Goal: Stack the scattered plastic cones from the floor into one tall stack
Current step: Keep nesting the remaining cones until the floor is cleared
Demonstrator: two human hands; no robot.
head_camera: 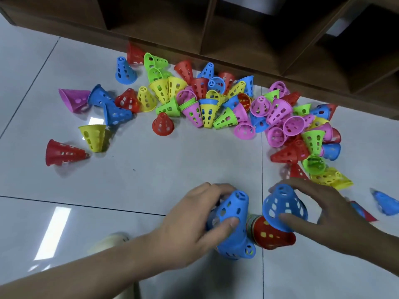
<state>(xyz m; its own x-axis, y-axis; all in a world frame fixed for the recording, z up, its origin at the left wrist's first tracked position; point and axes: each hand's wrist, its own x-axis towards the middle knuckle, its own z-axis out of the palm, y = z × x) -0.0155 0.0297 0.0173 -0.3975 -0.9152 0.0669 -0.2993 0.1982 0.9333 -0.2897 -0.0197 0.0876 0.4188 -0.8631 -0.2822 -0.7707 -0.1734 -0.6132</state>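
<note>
My left hand grips a blue cone that tops a short stack lying on the floor, with another blue rim below it. My right hand holds a second blue cone, thumb on its rim, fingers over its far side. Under that cone sits a red cone with stacked rims beside it. Several loose cones in red, blue, yellow, green and pink form a pile on the floor further away.
A brown wooden shelf unit runs along the far edge of the white tiled floor. Stray cones lie at the left: a red one, a yellow one. A blue cone lies at the right edge.
</note>
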